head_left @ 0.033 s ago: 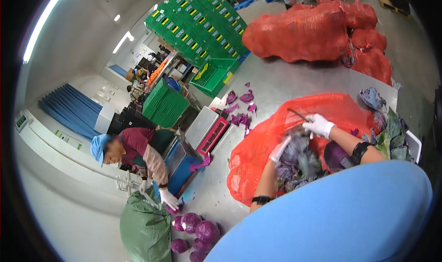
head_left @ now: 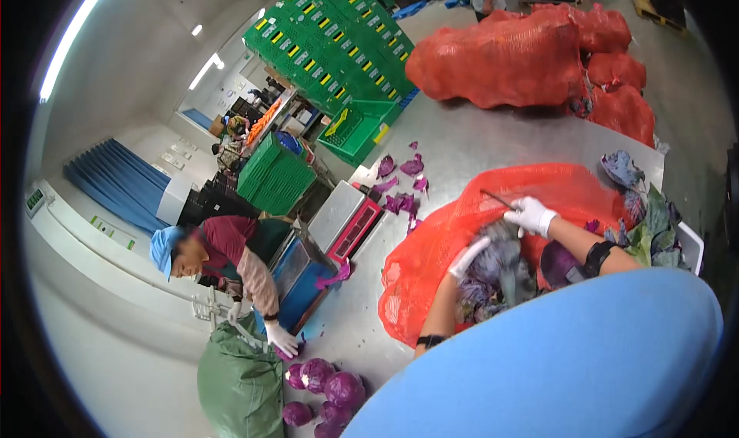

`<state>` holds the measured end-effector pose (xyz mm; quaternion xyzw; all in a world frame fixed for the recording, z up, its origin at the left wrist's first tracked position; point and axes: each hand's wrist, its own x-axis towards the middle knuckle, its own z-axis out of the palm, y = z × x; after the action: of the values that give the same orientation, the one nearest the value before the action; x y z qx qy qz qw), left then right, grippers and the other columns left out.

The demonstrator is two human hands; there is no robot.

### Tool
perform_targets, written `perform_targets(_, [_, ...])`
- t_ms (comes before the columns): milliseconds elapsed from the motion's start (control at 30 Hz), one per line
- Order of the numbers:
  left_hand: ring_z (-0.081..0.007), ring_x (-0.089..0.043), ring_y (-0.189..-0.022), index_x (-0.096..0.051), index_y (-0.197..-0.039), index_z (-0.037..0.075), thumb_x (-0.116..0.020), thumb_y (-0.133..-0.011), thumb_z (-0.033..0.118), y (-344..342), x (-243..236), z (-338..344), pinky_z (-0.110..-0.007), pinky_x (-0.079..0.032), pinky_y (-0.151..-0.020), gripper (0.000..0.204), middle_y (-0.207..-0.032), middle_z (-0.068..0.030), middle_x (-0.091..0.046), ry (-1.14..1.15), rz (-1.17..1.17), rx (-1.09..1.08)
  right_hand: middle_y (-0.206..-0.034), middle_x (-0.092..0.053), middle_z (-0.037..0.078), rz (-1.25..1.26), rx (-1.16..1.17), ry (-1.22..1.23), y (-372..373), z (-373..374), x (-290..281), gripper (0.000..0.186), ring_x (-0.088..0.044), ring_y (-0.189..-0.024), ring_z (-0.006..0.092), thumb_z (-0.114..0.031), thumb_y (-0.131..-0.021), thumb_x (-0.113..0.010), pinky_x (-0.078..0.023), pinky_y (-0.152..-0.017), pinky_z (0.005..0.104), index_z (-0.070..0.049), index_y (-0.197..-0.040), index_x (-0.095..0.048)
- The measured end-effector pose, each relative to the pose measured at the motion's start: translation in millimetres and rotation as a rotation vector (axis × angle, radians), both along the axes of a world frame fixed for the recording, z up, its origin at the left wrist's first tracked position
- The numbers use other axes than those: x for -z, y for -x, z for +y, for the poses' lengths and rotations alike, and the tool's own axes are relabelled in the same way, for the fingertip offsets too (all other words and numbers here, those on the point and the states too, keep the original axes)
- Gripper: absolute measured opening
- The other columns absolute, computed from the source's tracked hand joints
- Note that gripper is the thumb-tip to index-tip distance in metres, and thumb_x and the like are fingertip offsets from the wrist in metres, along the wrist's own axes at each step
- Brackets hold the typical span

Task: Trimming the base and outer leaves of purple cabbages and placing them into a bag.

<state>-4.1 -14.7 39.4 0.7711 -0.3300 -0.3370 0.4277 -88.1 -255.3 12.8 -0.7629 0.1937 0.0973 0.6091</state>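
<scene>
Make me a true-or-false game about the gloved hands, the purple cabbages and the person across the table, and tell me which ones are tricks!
1. The right hand holds a thin dark tool. True.
2. The left hand has no glove. False: the left hand wears a white one.
3. Leafy red cabbage shows at the open red mesh bag. True.
4. The round red cabbages are inside a green crate. False: the round red cabbages lie on the metal table.
5. The co-worker wears a blue cap. True.
</scene>
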Motion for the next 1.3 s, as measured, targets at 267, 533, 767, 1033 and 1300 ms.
perform_targets(267, [-0.0327,-0.048,-0.133,-0.050,-0.140,-0.005,-0.068,-0.086,0.060,67,94,50,-0.038,-0.035,-0.113,0.087,-0.137,-0.0190,-0.057,-0.127,0.282,-0.518,-0.096,-0.073,0.021,-0.122,-0.175,0.263,34,46,20,0.059,-0.071,-0.093,0.0303,-0.059,-0.086,-0.067,-0.054,-0.083,0.0390,-0.003,-0.107,-0.073])
perform_targets(533, [-0.0340,-0.048,-0.131,-0.050,-0.139,-0.006,-0.070,-0.084,0.060,148,97,36,-0.040,-0.035,-0.112,0.089,-0.135,-0.0203,-0.056,-0.218,-0.122,-0.399,-0.076,-0.070,0.009,-0.455,-0.108,0.193,181,44,-22,0.037,-0.068,-0.075,0.0205,-0.035,-0.090,-0.072,-0.054,-0.071,0.0351,-0.003,-0.108,-0.071])
perform_targets(767, [-0.0352,-0.048,-0.130,-0.050,-0.138,-0.006,-0.072,-0.082,0.060,208,93,27,-0.042,-0.036,-0.111,0.090,-0.134,-0.0215,-0.056,-0.246,-0.245,-0.344,-0.073,-0.060,-0.002,-0.104,0.004,-0.003,288,23,-25,0.038,-0.056,-0.066,0.0071,-0.033,-0.085,-0.078,-0.044,-0.056,0.0250,-0.001,-0.101,-0.066])
perform_targets(1033, [-0.0365,-0.047,-0.128,-0.050,-0.137,-0.006,-0.074,-0.080,0.060,263,84,23,-0.044,-0.036,-0.110,0.091,-0.132,-0.0228,-0.055,-0.291,-0.341,-0.308,-0.097,-0.072,0.010,-0.137,0.203,-0.026,362,36,-17,0.061,-0.065,-0.089,0.0168,-0.042,-0.077,-0.082,-0.053,-0.080,0.0337,0.002,-0.117,-0.066])
perform_targets(1300, [-0.0379,-0.047,-0.127,-0.049,-0.136,-0.007,-0.076,-0.077,0.060,304,82,26,-0.046,-0.037,-0.109,0.093,-0.130,-0.0241,-0.054,-0.320,-0.412,-0.272,-0.096,-0.073,0.014,-0.261,0.295,-0.041,381,71,-20,0.060,-0.067,-0.087,0.0165,-0.039,-0.078,-0.082,-0.054,-0.080,0.0324,0.005,-0.116,-0.066])
